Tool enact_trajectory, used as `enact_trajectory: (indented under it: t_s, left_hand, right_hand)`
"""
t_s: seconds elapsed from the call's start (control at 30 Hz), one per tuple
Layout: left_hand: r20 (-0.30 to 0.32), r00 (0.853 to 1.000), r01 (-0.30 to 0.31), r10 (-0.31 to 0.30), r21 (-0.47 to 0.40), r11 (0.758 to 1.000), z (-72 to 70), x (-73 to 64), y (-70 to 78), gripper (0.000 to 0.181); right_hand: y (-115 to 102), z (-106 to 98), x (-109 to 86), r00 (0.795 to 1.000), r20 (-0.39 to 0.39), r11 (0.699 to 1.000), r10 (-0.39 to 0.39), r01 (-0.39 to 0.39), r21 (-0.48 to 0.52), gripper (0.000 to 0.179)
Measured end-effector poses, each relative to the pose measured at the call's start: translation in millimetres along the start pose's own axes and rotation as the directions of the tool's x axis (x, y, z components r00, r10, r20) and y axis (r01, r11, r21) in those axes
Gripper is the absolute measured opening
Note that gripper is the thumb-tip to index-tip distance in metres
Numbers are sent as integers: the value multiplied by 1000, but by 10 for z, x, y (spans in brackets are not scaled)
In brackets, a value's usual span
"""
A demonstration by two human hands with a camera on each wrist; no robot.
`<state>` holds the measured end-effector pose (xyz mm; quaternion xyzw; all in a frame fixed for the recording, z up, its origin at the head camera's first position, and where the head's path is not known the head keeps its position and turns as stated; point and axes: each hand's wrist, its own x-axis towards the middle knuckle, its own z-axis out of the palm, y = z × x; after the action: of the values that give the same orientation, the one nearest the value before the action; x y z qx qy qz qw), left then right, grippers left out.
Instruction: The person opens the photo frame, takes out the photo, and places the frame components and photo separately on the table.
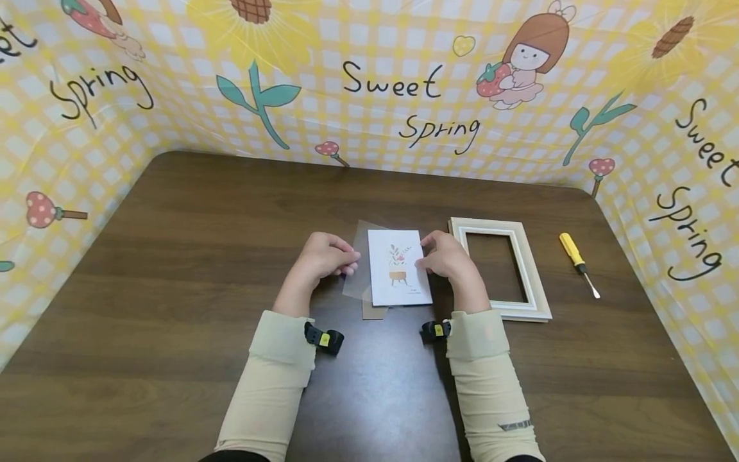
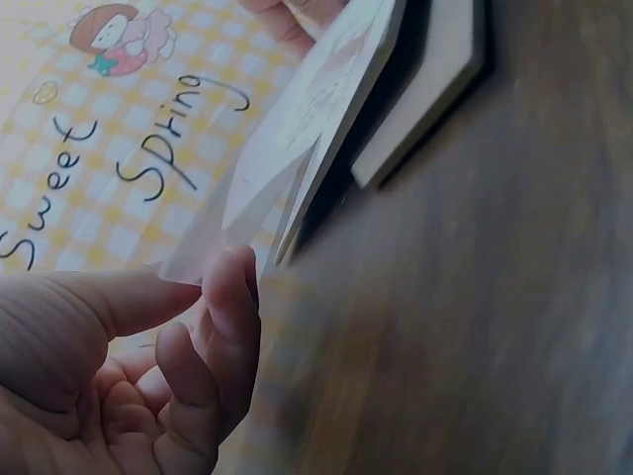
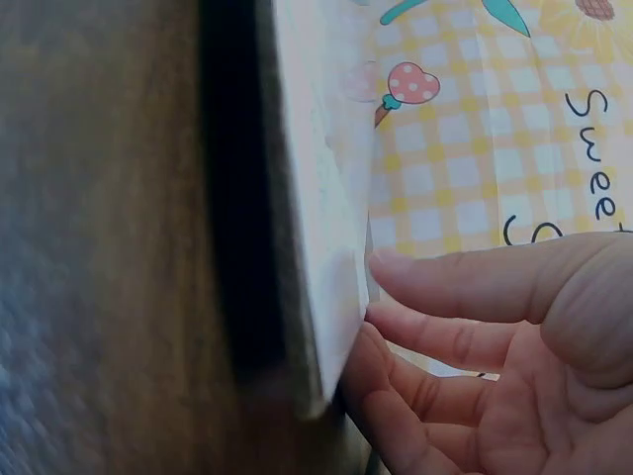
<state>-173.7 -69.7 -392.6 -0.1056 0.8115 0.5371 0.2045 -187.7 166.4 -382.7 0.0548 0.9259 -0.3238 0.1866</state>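
My left hand pinches the lower left part of a clear plastic sheet between thumb and forefinger; the left wrist view shows the sheet bent up at the fingertips. Beside it is a white picture card printed with a potted plant, overlapping most of the sheet. At the card's right edge, my right hand holds it, thumb in front and fingers behind. A brown board piece sticks out below the card; the rest of it is hidden.
To the right, a cream picture frame lies on the dark wooden table, partly behind the right forearm. Farther right is a screwdriver with a yellow handle. A yellow checked cloth hangs around the table's back and sides.
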Motion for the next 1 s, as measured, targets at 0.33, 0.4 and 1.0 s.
enact_trajectory:
  t_s: [0.33, 0.4, 1.0]
  left_hand:
    - [0, 999, -43, 43, -21, 999, -205, -39, -80, 24]
    - [-4, 999, -49, 49, -18, 999, -243, -39, -94, 23]
    - [-34, 998, -62, 62, -25, 998, -655, -135, -209, 31]
  right_hand:
    - [-42, 63, -4, 998, -28, 997, 55, -56, -44, 46]
    - [-45, 72, 1, 998, -31, 997, 56, -57, -47, 46]
    - [-60, 91, -16, 998, -43, 997, 47, -49, -67, 44]
